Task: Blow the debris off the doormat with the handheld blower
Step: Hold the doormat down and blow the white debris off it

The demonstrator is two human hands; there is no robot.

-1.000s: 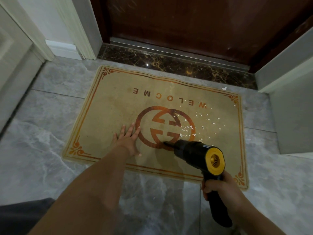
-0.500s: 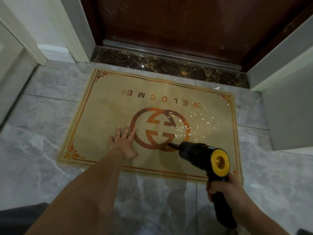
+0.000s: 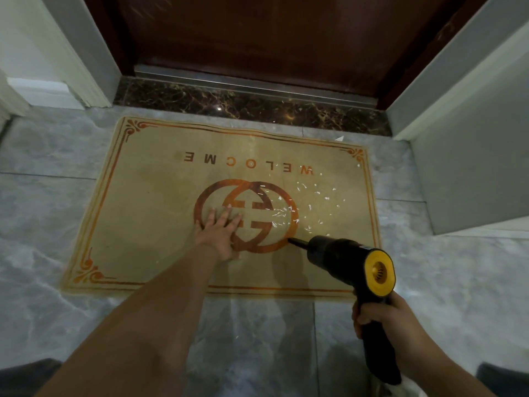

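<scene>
Across the doormat [image 3: 160,202] by the door, white debris [image 3: 309,207] litters the right half while the left looks clean, so I'd call it roughly half done. Left hand [image 3: 220,230] lies flat, pinning the mat; right hand [image 3: 378,319] wraps the handheld blower [image 3: 343,256], nozzle aimed at the scraps.

Probably a home entryway: a "WELCOME" doormat [image 3: 160,202] lies on grey marble-look floor tiles [image 3: 43,224] before a dark wooden door [image 3: 257,38].
</scene>
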